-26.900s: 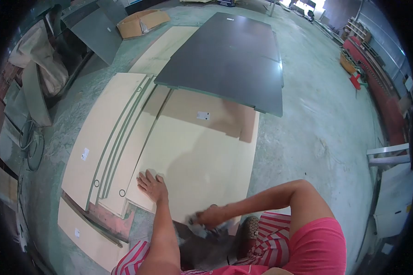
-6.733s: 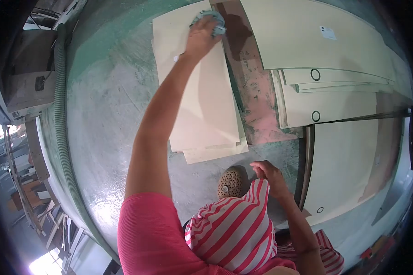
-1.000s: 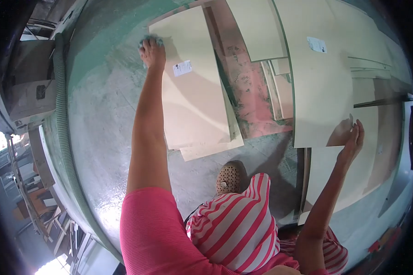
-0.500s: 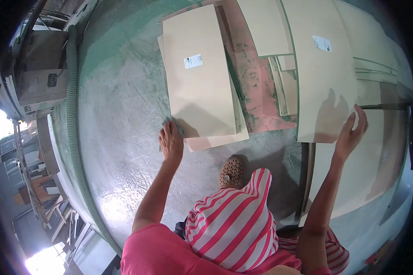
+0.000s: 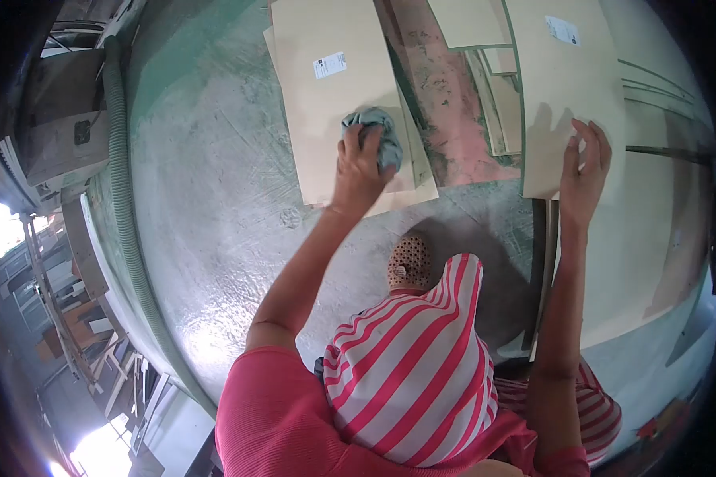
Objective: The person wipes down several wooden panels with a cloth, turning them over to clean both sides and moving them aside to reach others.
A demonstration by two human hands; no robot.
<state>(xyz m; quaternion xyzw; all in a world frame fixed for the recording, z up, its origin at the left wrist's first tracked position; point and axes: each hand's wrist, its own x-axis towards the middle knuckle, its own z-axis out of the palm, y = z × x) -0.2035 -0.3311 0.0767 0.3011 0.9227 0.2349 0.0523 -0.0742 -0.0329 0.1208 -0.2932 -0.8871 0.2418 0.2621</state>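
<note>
My left hand (image 5: 359, 171) is closed around a bunched grey-blue cloth (image 5: 388, 143), over the lower part of the left board (image 5: 326, 111). That cream panel bears a white label (image 5: 330, 64) and lies on a slightly skewed stack. My right hand (image 5: 587, 163) holds nothing; its fingers are bent and apart, near the lower right corner of another labelled cream board (image 5: 561, 95). The hand's shadow falls on that board's surface.
A ribbed hose (image 5: 119, 159) runs along the floor at left. Reddish sheet (image 5: 445, 103) shows between the stacks. More boards (image 5: 636, 238) lie at right. My shoe (image 5: 410, 262) stands on the grey floor, and wood scraps (image 5: 127, 381) sit at lower left.
My left hand has moved with the cloth from beside the left board's lower corner to over its surface. My right hand has shifted up and left, and the view has tilted down.
</note>
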